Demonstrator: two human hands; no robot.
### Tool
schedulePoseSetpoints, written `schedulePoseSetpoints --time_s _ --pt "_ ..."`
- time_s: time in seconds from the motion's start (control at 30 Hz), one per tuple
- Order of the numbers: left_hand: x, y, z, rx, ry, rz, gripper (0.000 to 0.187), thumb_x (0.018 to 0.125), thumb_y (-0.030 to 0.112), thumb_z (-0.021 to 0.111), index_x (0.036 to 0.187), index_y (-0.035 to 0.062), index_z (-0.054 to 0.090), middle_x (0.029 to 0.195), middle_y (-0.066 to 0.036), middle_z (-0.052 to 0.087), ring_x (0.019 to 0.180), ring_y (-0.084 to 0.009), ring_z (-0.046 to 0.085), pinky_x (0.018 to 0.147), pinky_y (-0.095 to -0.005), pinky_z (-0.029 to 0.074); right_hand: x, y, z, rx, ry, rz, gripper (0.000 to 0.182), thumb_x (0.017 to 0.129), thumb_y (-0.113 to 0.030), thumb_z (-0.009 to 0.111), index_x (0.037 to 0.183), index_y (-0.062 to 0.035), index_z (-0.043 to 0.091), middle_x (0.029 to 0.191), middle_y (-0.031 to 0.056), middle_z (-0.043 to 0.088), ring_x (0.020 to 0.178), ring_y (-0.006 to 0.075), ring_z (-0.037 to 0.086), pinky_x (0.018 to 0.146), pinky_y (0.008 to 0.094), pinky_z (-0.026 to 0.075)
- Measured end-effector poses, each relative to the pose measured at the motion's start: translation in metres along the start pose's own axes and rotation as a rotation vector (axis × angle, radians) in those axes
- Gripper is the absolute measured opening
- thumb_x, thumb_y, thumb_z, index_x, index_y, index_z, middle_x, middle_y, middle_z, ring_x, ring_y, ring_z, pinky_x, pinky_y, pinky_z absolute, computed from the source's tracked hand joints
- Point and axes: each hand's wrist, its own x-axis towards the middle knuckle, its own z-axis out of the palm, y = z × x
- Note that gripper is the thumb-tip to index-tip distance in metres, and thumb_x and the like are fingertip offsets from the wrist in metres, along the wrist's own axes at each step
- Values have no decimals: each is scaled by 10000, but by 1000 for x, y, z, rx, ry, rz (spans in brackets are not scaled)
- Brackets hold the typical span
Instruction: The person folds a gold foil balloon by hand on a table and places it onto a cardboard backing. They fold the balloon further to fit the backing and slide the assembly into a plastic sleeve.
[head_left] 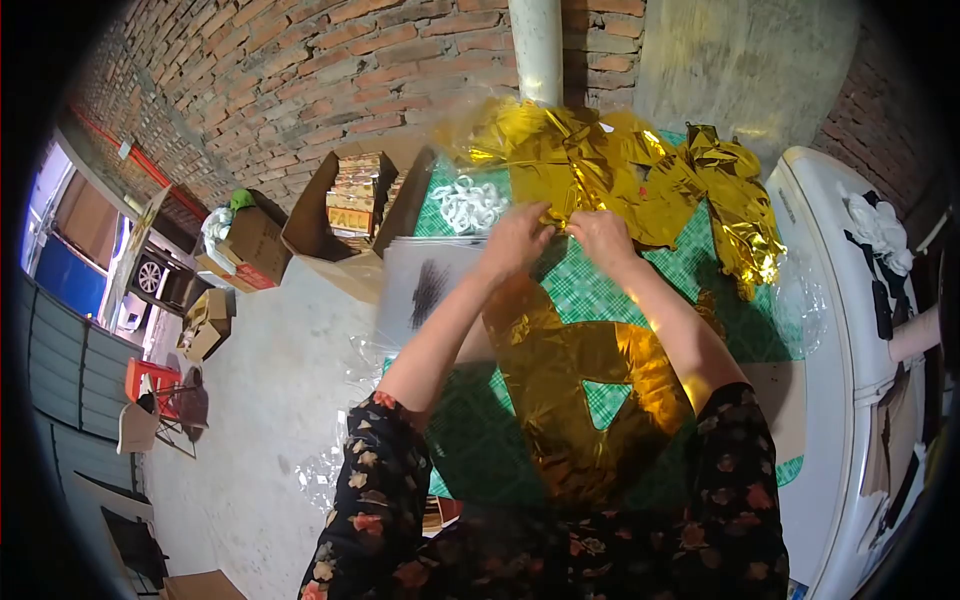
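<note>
My left hand (517, 240) and my right hand (603, 240) are close together over the far half of the table, fingers pinched on the near edge of crumpled gold foil (575, 180). Exactly what lies between the fingertips is too small to make out beyond the foil. Nearer my body, under my forearms, a flat gold foil piece (560, 400) lies spread out, looking like an uninflated letter balloon with a triangular opening. A loose heap of white rings or loops (470, 205) sits just left of my left hand.
A green patterned cloth (620, 280) covers the table. To the left are a stack of clear bags (425, 300) and an open carton (310, 235) of printed packs. A white appliance-like surface (830, 300) stands at right; another person's arm (915, 335) shows there. A brick wall (400, 60) rises behind.
</note>
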Motion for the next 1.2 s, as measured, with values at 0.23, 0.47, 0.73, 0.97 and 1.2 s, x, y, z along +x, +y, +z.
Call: schedulePoseSetpoints --time_s 0.23,0.47,0.73,0.97,1.2 --pt "27 -16 17 32 -81 -122 234 928 214 694 1081 53 766 1057 -190 744 1003 -379 706 895 -452 557 9 -1 -16 65 -122 166 241 921 -285 754 859 -72 661 762 192 676 761 431 664 654 510 515" --pt "34 -10 14 -44 -8 -281 245 922 236 715 1068 44 764 938 -180 764 902 -369 742 833 -429 578 16 9 -10 149 -65 267 173 969 -239 697 938 -73 659 884 173 707 855 428 667 748 514 509" --pt "50 -35 18 -157 108 -356 160 943 128 744 935 -26 701 786 -85 740 708 -110 668 658 -300 525 -9 -22 -27 16 18 -265 148 872 -114 727 1014 -80 707 955 52 664 968 302 624 896 441 502" --pt "59 -28 5 -226 106 -371 138 955 129 737 989 2 696 782 -30 707 700 -99 630 654 -285 511 -9 2 6 -17 -154 -164 72 932 -90 626 871 -62 651 899 113 679 943 334 645 763 458 533" --pt "56 -31 -3 -299 89 -380 175 992 174 709 995 0 694 795 -27 706 729 -88 626 682 -275 507 3 -5 -4 174 -153 194 154 984 -177 584 945 -45 652 856 201 697 880 446 655 787 535 521"
